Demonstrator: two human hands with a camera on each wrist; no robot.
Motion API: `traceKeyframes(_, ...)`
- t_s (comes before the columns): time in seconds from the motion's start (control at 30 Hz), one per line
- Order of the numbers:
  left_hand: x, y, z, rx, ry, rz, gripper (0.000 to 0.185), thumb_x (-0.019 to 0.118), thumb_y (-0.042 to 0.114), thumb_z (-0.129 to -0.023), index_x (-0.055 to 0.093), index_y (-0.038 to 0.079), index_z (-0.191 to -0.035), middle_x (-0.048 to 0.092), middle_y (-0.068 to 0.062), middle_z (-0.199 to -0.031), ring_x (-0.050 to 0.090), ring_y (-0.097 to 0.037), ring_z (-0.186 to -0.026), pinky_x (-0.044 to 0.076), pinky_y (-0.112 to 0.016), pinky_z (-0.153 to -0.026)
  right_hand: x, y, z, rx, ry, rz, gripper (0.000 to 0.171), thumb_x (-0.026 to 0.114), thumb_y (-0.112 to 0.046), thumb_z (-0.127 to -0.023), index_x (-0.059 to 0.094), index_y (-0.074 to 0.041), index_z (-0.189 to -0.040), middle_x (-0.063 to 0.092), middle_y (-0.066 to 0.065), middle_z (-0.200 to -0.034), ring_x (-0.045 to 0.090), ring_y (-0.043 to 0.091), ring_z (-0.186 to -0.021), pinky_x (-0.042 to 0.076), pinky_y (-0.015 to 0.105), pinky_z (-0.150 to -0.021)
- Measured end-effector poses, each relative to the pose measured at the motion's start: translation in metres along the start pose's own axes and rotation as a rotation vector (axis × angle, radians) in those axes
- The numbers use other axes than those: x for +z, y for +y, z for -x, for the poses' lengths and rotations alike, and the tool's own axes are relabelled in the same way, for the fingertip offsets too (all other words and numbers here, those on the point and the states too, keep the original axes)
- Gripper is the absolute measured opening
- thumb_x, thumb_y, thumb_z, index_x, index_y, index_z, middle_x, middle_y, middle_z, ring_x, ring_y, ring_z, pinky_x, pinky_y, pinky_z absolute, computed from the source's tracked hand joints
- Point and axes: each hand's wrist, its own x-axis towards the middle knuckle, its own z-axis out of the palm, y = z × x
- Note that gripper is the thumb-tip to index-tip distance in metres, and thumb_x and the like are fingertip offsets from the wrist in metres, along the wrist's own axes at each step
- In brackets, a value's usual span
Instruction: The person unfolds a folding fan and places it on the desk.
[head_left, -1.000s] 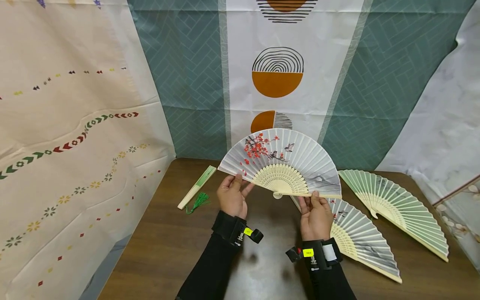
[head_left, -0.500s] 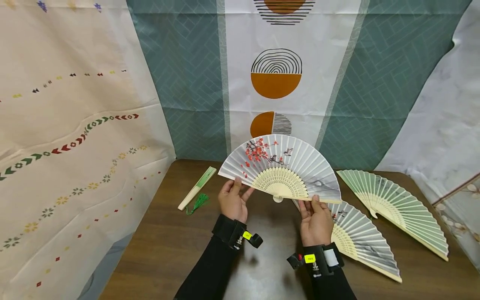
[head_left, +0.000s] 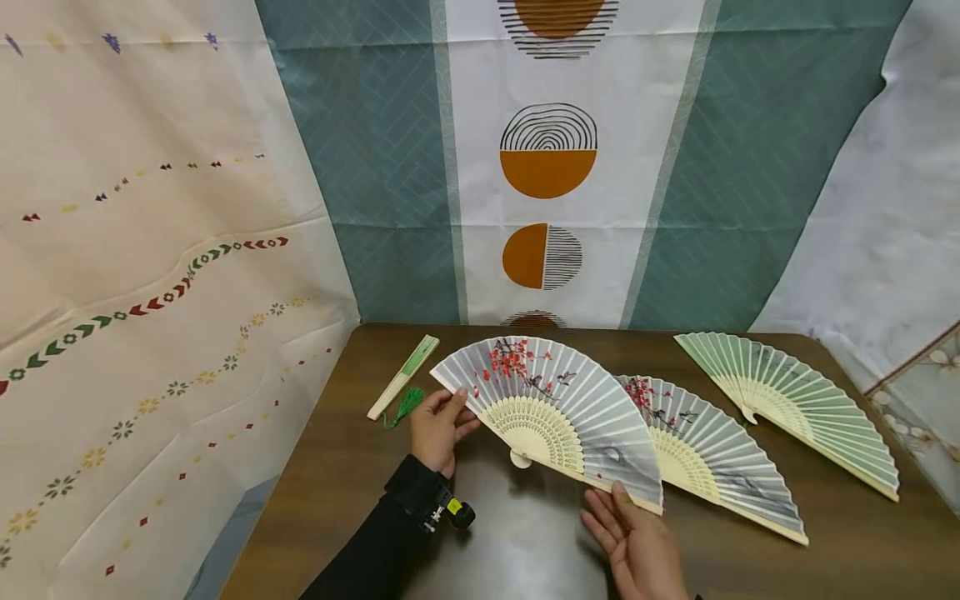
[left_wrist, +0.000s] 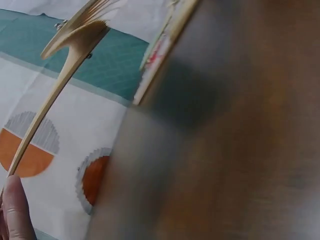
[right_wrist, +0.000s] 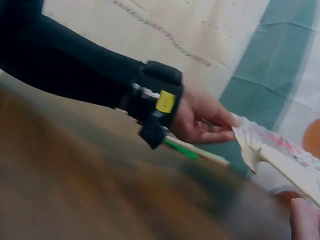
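A spread white folding fan [head_left: 600,408] with red blossoms and small birds is held above the table, its right end lower than its left. My left hand [head_left: 435,433] pinches its left edge between thumb and fingers. At the lower right edge, my right hand [head_left: 637,542] holds the outer rib, thumb on top and fingers beneath. In the left wrist view, the fan's ribs [left_wrist: 47,102] appear edge-on beside my left thumb. The right wrist view has my left hand [right_wrist: 205,117] gripping the fan [right_wrist: 285,155] across from my right thumb [right_wrist: 304,220].
A similar white open fan [head_left: 735,471] lies right of the held one, partly overlapped in view. Farther right lies a green open fan [head_left: 817,408]. A folded green fan [head_left: 405,375] with a green tassel [head_left: 407,404] is on the left of the brown table [head_left: 315,517]. Patterned cloths hang behind.
The held fan has come down toward the table and tilted, its right end dropping. My right hand has moved lower and nearer; my left hand has shifted slightly left and down. The view shifts slightly.
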Motion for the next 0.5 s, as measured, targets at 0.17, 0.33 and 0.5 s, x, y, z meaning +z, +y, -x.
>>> traceKeyframes(0.17, -0.012, -0.007, 0.004, -0.068, -0.033, -0.064, 0.026, 0.071, 0.007, -0.112, 0.066, -0.014, -0.126, 0.074, -0.001, -0.089, 0.077, -0.009, -0.068, 0.071, -0.024, -0.066, -0.016, 0.010, 0.016, 0.092, -0.001, -0.045, 0.031, 0.042, -0.032, -0.125, 0.068, -0.017, -0.118, 0.081, -0.004, -0.109, 0.083, 0.007, -0.102, 0.071, 0.030, -0.103)
traceKeyframes(0.33, -0.018, -0.013, 0.008, -0.129, -0.046, -0.137, 0.026, 0.074, 0.008, -0.111, 0.068, -0.014, -0.123, 0.076, -0.002, -0.088, 0.079, -0.010, -0.066, 0.071, -0.025, -0.063, -0.039, 0.014, 0.025, 0.229, -0.049, -0.138, 0.046, 0.037, -0.030, -0.126, 0.076, -0.017, -0.104, 0.087, -0.003, -0.104, 0.085, 0.009, -0.100, 0.070, 0.029, -0.104)
traceKeyframes(0.5, -0.018, -0.015, 0.012, -0.164, -0.054, -0.159, 0.024, 0.075, 0.008, -0.110, 0.068, -0.013, -0.119, 0.075, -0.002, -0.087, 0.078, -0.010, -0.063, 0.070, -0.025, -0.060, -0.059, 0.015, 0.029, 0.330, -0.120, -0.232, 0.041, 0.052, -0.028, -0.123, 0.082, -0.014, -0.100, 0.088, 0.001, -0.104, 0.086, 0.012, -0.101, 0.069, 0.028, -0.107)
